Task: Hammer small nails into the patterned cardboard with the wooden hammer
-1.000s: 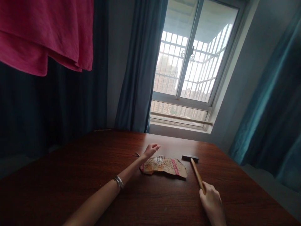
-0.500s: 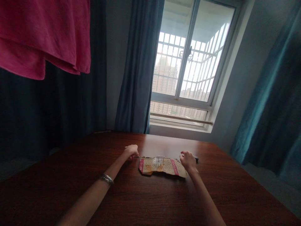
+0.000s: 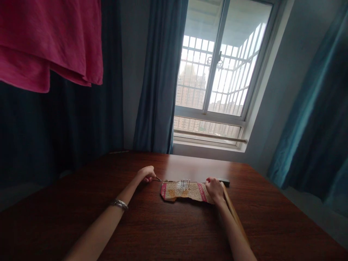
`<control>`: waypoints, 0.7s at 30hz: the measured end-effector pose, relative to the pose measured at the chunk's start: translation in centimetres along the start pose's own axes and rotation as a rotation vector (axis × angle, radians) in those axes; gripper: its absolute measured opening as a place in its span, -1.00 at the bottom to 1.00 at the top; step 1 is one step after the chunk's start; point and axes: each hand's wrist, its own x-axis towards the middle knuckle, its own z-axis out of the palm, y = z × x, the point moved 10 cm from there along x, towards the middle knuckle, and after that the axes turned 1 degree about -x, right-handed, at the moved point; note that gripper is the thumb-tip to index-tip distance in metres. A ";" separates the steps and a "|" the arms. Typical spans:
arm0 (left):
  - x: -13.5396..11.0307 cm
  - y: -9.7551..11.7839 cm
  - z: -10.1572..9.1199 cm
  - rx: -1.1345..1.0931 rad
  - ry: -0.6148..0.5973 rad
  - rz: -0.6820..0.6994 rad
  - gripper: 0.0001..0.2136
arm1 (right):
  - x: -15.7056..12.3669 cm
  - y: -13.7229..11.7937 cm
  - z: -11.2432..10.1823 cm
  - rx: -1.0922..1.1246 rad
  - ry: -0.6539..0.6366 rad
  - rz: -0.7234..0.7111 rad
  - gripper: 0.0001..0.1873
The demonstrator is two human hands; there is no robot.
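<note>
A patterned board (image 3: 194, 192) with pink bands and many dark dots lies on the table. Several nails (image 3: 185, 183) stand upright from a whitish patch near its middle. My left hand (image 3: 146, 174) is off the board's left end, its fingers closed on a thin, pointed metal piece that looks like a nail (image 3: 158, 179). At the board's right end, my right hand (image 3: 214, 189) has its fingers curled over the edge; what they hold, if anything, is hidden. Just right of that hand lies a hammer (image 3: 234, 212) with a wooden handle and dark head, partly covered by my forearm.
The brown wooden table (image 3: 168, 232) reaches back to the window (image 3: 212, 90) with its bars outside. Blue curtains (image 3: 157, 90) hang beside it. A pink cloth (image 3: 76, 40) hangs at the upper left.
My left hand has shifted slightly left and up, showing more of the metal piece. My right hand has moved a little left, and the hammer's handle and head now show more.
</note>
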 end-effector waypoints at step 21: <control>-0.1 0.9 0.5 -0.070 -0.004 0.006 -0.73 | -0.4 -0.3 -0.1 0.041 -0.034 0.036 -0.68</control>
